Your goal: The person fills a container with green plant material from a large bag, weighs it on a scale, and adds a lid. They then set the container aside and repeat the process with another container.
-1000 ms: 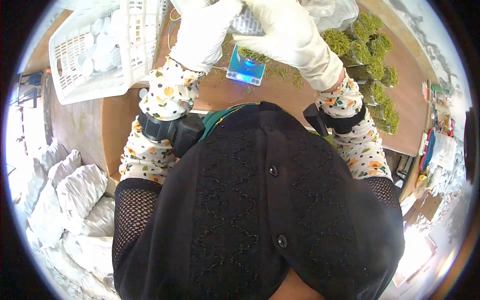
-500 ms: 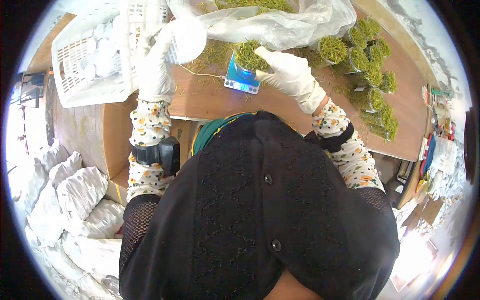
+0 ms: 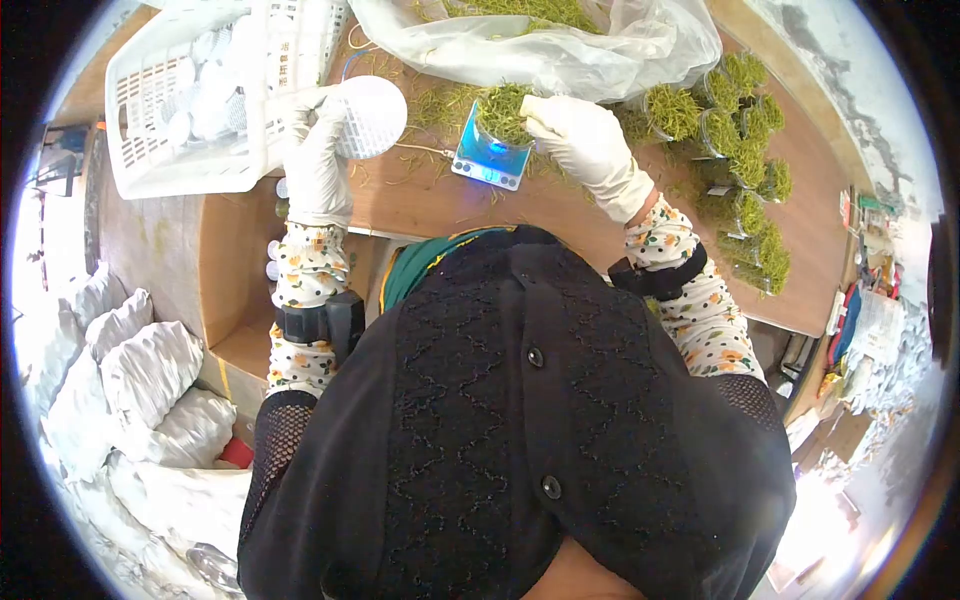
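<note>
My left hand [image 3: 318, 165], in a white glove, is closed on a white plastic cup [image 3: 376, 116] with a grid-like pattern and round face, tilted beside a white basket. A clear cup of green dried strands [image 3: 503, 115] stands on a small digital scale [image 3: 488, 162] with a lit blue display. At that cup's right rim is my gloved right hand [image 3: 588, 150], thumb and fingers pinched together. Whatever lies between those fingertips is too small to make out.
A white slotted basket [image 3: 190, 180] with several white cups stands at left. Behind the scale lies a clear plastic bag [image 3: 620, 50] of green strands. Several filled cups [image 3: 745, 150] crowd the wooden table's [image 3: 800, 300] right side. Loose strands lie around the scale.
My right thumb and fingers, spread at the filled cup before, have come together at its rim. The cup in my left hand has shifted slightly down and turned.
</note>
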A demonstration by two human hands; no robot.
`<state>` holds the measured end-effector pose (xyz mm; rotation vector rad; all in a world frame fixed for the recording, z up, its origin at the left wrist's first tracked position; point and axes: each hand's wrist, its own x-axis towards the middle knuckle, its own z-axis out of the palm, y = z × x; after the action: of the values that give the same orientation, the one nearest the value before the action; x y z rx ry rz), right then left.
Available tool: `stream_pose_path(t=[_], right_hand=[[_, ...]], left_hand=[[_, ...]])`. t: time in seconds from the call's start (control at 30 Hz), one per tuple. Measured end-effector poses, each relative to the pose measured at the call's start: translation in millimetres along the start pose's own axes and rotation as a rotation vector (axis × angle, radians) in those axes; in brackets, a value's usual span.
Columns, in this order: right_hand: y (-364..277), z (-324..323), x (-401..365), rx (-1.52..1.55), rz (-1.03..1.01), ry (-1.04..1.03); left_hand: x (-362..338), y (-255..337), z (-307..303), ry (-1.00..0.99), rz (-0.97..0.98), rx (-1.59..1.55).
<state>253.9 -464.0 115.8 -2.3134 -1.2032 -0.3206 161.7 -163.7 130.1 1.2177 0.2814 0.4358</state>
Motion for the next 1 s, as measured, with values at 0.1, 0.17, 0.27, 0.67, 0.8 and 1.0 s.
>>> stream_pose_path(t=[0.1, 0.17, 0.27, 0.67, 0.8, 1.0], right_hand=[[8, -4, 1, 0.054, -0.075, 0.048], [5, -13, 5, 0.241, 0.064, 0.011], [-9, -29, 16, 0.725, 0.537, -0.041], [-9, -25, 19, 0.646, 0.506, -0.089], [-12, -21, 20, 0.919, 0.587, 0.093], [-16, -23, 24, 1.078, 0.668, 0.117]], left_hand=[[-4, 0, 8, 0.051, -0.049, -0.023], [-6, 3, 10, 0.037, -0.05, -0.008], [-4, -1, 6, 0.031, -0.062, -0.026], [-5, -12, -4, 0.041, -0.064, -0.058], [-4, -16, -7, 0.032, -0.071, -0.044], [-6, -12, -2, 0.038, -0.1, -0.067]])
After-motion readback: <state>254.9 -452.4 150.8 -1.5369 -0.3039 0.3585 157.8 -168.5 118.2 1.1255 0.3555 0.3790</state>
